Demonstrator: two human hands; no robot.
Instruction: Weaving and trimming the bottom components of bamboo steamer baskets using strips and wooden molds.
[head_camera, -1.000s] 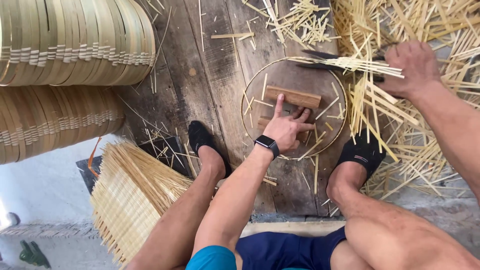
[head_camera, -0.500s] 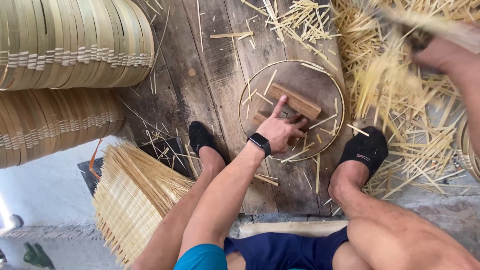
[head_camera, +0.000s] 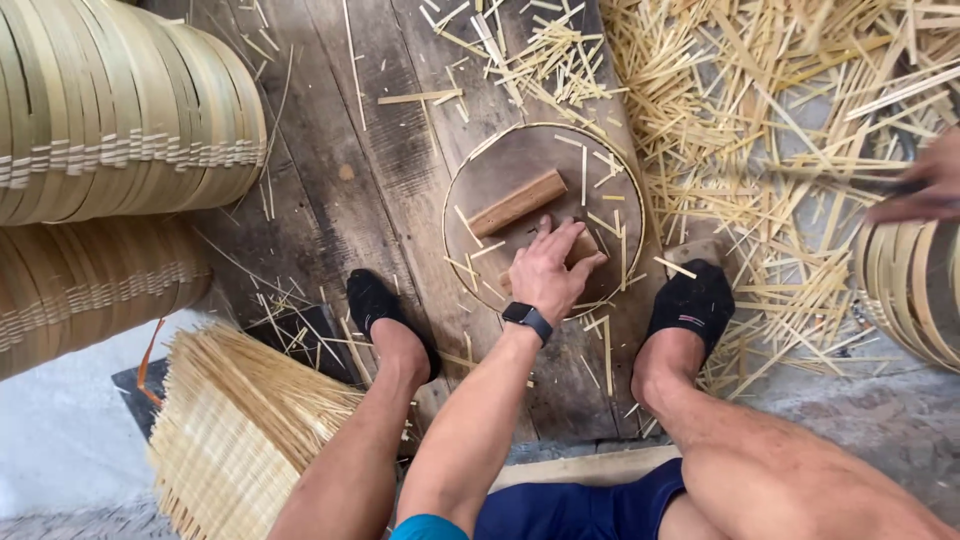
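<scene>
Resting palm-down inside a round bamboo hoop (head_camera: 455, 175), the left hand (head_camera: 548, 272) lies with its fingers (head_camera: 567, 238) spread and only slightly curled over a small wooden block (head_camera: 583, 248); it presses on the block rather than closing around it. A dark wristwatch (head_camera: 527, 320) sits on that wrist. A second, longer wooden block (head_camera: 517, 202) lies just beyond the fingertips, slanted, also inside the hoop and apart from the hand. The hoop lies flat on the weathered wooden boards (head_camera: 385, 160), towards their right edge, with short bamboo splinters (head_camera: 592, 222) scattered inside it. The person's two feet in black socks stand on the boards, the left foot (head_camera: 378, 305) to the left of the hoop and the right foot (head_camera: 693, 305) at its lower right edge. The right hand (head_camera: 925, 185) shows blurred at the right edge of the view, over a heap of loose bamboo strips (head_camera: 770, 120); it appears closed on a thin dark tool or strip (head_camera: 850, 182), though the blur keeps the grip from being read for certain. Just below it stands a stack of bamboo rings (head_camera: 910, 290). Two larger stacks of bent bamboo rings (head_camera: 120, 120) lie at the boards' left edge, and a woven bamboo mat (head_camera: 230, 440) lies near the lower left corner.
</scene>
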